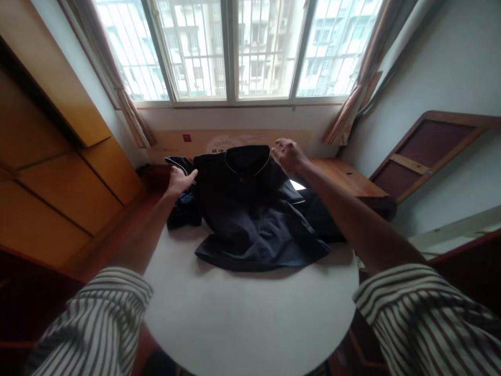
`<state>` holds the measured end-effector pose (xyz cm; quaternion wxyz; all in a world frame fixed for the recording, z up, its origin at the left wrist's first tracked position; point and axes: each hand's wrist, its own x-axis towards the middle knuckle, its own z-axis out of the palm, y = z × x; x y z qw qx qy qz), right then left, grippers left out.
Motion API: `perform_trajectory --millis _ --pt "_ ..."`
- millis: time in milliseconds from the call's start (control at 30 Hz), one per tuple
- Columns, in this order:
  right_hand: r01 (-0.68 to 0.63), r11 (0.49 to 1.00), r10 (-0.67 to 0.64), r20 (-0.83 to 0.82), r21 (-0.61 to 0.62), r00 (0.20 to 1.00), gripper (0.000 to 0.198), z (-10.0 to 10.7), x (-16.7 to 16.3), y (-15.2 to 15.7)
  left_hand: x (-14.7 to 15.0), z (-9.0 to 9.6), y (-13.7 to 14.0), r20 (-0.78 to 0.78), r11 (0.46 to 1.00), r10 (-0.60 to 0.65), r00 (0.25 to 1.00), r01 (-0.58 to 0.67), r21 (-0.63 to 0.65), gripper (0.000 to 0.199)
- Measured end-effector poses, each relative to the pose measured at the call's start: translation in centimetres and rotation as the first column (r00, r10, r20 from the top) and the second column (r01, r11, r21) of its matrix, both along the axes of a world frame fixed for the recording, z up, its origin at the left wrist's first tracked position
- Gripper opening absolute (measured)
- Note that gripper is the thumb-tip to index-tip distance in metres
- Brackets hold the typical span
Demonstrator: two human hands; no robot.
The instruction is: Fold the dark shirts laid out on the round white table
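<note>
A black short-sleeved shirt (246, 219) with thin white piping at the collar and sleeve edges is partly lifted off a white round table (250, 313). Its lower hem lies on the tabletop, with creases across the front. My left hand (182, 180) is closed on the sleeve at the left, thumb on top of the cloth. At the right shoulder, beside the collar, my right hand (288, 155) pinches the shirt. Part of the right fingers is hidden behind the hand and cloth.
Dark folded cloth (183, 211) lies at the table's left back, and more dark cloth (323, 216) at the right back. A wooden desk (348, 177) stands behind on the right. Yellow cabinets (47, 198) line the left, below a barred window (235, 52) ahead.
</note>
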<state>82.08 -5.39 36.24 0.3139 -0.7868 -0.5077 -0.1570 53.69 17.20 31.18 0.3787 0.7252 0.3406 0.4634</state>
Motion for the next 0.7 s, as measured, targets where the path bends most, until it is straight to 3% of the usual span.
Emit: perform_trajectory --millis 67,133,167,233,300,400,467,600,700 --pt "-0.152 0.976 0.155 0.008 -0.155 0.988 0.027 -3.8 -4.0 -2.6 -1.6 -2.5 -2.0 -0.201 0.96 -0.1 0.974 0.148 0.238 0.039" --pt "-0.293 0.91 0.303 -0.011 -0.292 0.953 0.022 -7.9 -8.9 -6.7 -4.2 -5.1 -5.0 -0.434 0.812 -0.232 0.871 0.419 0.406 0.03" --pt "-0.379 0.851 0.39 -0.046 -0.362 0.92 0.021 -9.8 -11.3 -9.0 -5.8 -6.4 -6.6 -0.527 0.717 -0.297 0.796 0.551 0.428 0.027" --pt "-0.523 0.736 0.525 -0.125 -0.43 0.842 0.03 -13.1 -15.3 -13.2 -8.9 -8.7 -9.6 -0.637 0.574 -0.359 0.682 0.7 0.425 0.024" --pt "-0.501 0.745 0.509 -0.109 -0.441 0.854 0.04 -15.5 -17.8 -16.3 -11.5 -10.7 -11.8 -0.698 0.487 -0.387 0.602 0.776 0.4 0.033" --pt "-0.371 0.828 0.429 0.048 -0.421 0.902 0.024 -17.8 -18.7 -18.6 -13.7 -13.0 -13.4 -0.732 0.468 -0.358 0.58 0.79 0.397 0.05" --pt "-0.328 0.856 0.418 0.161 -0.399 0.894 0.022 -18.6 -18.5 -18.9 -14.0 -13.9 -13.5 -0.747 0.482 -0.311 0.588 0.775 0.409 0.038" --pt "-0.391 0.844 0.484 0.21 -0.366 0.849 0.024 -18.5 -19.1 -19.4 -13.8 -13.5 -13.4 -0.794 0.512 -0.261 0.549 0.776 0.369 0.025" --pt "-0.465 0.794 0.551 0.141 -0.39 0.823 0.024 -17.4 -21.4 -20.6 -14.8 -11.8 -13.9 -0.841 0.559 -0.309 0.444 0.8 0.216 0.014"
